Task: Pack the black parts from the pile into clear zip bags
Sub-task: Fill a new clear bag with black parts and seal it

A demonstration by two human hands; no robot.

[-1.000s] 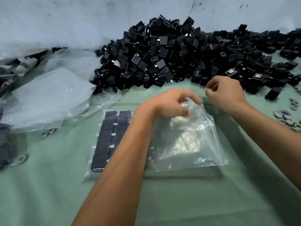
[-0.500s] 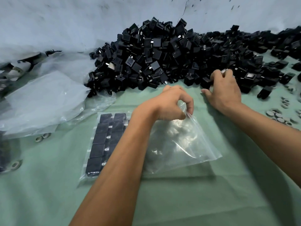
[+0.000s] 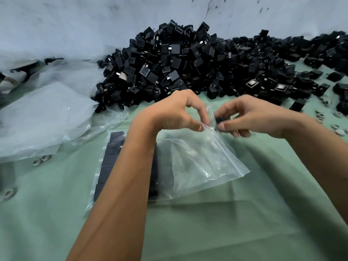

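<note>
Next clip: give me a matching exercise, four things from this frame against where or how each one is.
Things:
1. left hand
2. right hand
3. heap of black plastic parts
4. filled clear bag of black parts

States:
A. lies flat under the left forearm
B. pinches the empty clear zip bag at its mouth
C. against the wall
D. holds one black part

Pairs: 1-B, 2-D, 3-C, 4-A

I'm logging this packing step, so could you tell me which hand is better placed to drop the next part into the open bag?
Right: the right hand already pinches a black part at the zip bag mouth, which the left hand holds open.
</note>
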